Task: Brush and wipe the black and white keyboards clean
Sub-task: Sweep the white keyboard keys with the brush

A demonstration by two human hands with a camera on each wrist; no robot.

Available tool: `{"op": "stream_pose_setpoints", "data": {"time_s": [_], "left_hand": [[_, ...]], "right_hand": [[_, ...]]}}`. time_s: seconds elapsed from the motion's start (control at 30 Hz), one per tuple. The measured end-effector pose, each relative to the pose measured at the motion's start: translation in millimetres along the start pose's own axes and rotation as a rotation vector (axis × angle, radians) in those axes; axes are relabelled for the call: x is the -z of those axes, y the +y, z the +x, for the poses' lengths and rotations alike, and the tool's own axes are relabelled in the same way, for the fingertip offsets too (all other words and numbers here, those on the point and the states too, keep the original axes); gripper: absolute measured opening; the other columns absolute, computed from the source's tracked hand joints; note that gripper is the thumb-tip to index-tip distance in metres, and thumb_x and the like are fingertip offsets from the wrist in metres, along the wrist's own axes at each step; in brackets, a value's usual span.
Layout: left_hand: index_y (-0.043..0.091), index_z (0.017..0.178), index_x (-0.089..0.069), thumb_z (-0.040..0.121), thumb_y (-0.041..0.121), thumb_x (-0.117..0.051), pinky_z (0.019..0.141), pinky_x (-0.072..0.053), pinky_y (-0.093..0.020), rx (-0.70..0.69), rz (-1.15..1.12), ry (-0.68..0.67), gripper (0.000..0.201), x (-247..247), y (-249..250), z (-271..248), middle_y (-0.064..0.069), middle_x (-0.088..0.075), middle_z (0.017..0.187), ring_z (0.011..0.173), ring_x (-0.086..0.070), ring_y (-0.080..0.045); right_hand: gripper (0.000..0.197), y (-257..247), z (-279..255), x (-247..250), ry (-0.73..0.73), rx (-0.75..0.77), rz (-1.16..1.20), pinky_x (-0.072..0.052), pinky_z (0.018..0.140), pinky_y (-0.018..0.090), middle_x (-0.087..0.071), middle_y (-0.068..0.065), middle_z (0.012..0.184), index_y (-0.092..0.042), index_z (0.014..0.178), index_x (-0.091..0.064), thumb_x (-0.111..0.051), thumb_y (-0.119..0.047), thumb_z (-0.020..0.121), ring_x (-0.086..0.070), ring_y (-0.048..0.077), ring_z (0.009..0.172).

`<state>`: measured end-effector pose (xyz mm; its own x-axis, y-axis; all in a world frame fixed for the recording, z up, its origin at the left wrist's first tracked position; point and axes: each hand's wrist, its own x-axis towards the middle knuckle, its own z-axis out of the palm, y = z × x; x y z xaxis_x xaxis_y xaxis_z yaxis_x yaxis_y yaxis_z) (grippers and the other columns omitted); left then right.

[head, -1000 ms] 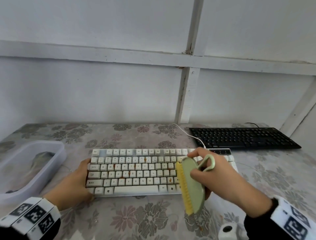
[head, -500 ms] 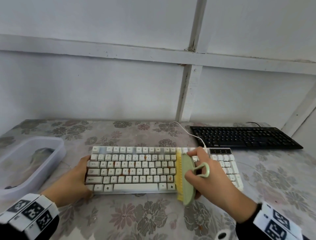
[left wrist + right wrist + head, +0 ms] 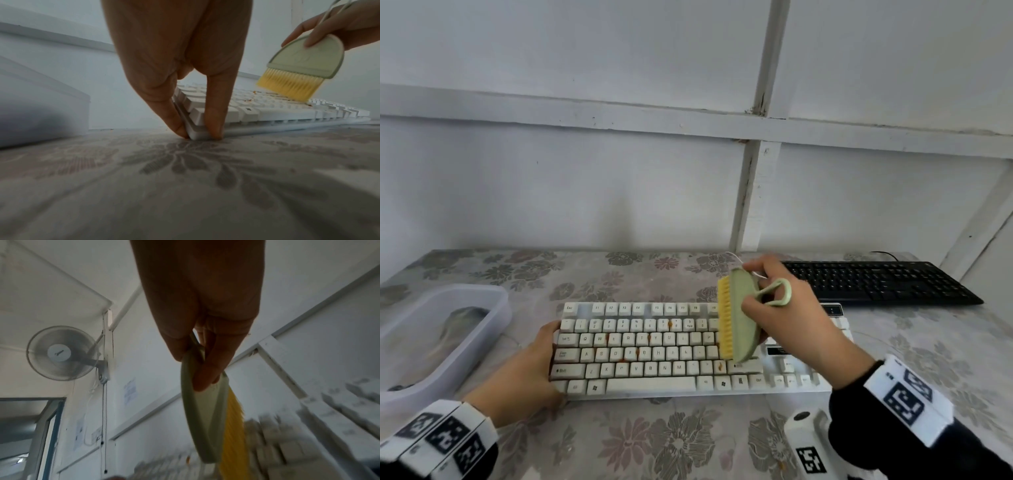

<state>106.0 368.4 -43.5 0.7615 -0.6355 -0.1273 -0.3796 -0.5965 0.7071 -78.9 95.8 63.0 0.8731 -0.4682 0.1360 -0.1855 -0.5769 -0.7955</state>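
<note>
The white keyboard lies on the flowered table, with orange-brown crumbs among its keys. My left hand holds its near left corner, thumb and a finger pinching that corner. My right hand grips a pale green brush with yellow bristles, tilted on edge over the keys right of centre. The bristles face left and touch the key tops. In the right wrist view the fingers clasp the brush back. The black keyboard sits at the back right, behind my right hand.
A translucent plastic tub with a grey cloth inside stands at the left. A white cable runs from the white keyboard toward the wall. A white device sits at the near edge by my right sleeve. The wall is close behind the table.
My right hand has carried the brush away from me, from the keyboard's near rows up to its far rows. The left hand has stayed on the left corner.
</note>
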Motion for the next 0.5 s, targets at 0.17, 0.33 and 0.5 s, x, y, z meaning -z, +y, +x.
{"op": "stream_pose_setpoints", "data": {"time_s": [0.17, 0.33, 0.5], "left_hand": [[0.034, 0.132, -0.021, 0.033, 0.073, -0.075, 0.101, -0.045, -0.035, 0.005, 0.013, -0.008, 0.120, 1, 3, -2, 0.015, -0.053, 0.119, 0.109, -0.055, -0.006], [0.032, 0.136, -0.021, 0.036, 0.069, -0.073, 0.103, -0.043, -0.036, 0.002, 0.037, 0.015, 0.119, -1, 5, -2, 0.012, -0.052, 0.122, 0.111, -0.054, -0.009], [0.033, 0.135, -0.020, 0.040, 0.065, -0.070, 0.102, -0.044, -0.036, 0.009, 0.065, 0.028, 0.112, -1, 2, -1, 0.012, -0.054, 0.121, 0.110, -0.056, -0.010]], "right_hand": [[0.029, 15, -25, -22, -0.131, -0.022, -0.034, -0.057, 0.048, 0.039, -0.062, 0.011, 0.073, -0.030, 0.104, -0.046, -0.051, -0.007, 0.086, -0.059, 0.029, 0.058], [0.029, 15, -43, -18, -0.208, -0.079, -0.007, -0.051, 0.043, 0.028, -0.055, 0.010, 0.072, -0.032, 0.102, -0.047, -0.052, -0.008, 0.086, -0.051, 0.018, 0.056], [0.029, -3, -24, -1, -0.047, -0.061, 0.035, -0.049, 0.041, 0.030, -0.060, 0.001, 0.072, -0.023, 0.104, -0.054, -0.055, -0.003, 0.083, -0.059, 0.007, 0.048]]}}
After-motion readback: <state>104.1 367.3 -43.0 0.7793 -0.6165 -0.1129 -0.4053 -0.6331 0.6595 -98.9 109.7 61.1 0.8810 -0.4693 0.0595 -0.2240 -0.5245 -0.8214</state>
